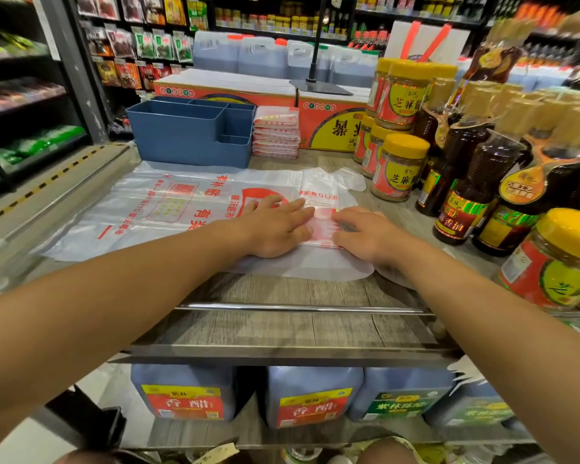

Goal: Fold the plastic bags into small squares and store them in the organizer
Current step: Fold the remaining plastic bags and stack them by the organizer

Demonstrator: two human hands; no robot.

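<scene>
Both hands are pressing down flat on the same plastic bag, so nothing's being gripped here, fingers are just lying straight and relaxed on top of it. Left hand (pixel 275 226) and right hand (pixel 365 234) are sitting close together, fingertips nearly meeting over a folded strip of the bag (pixel 320 229) with red print on it. That strip is running away from the person, front to back, while the wider unfolded part of the plastic bag (pixel 154 209) is spreading out to the left with its long axis going side to side across the wooden shelf top (pixel 282 326). A metal rail (pixel 302 308) is crossing the shelf nearer the person than the bag. Further back, the blue organizer (pixel 191 132) is standing upright just past the bag's far edge, compartments looking empty from this angle. Right beside it, a stack of already folded bags (pixel 276 133) is leaning against an orange carton (pixel 329 123). Yellow-lidded jars (pixel 399 165) and dark bottles (pixel 476 182) are crowding the right side.
</scene>
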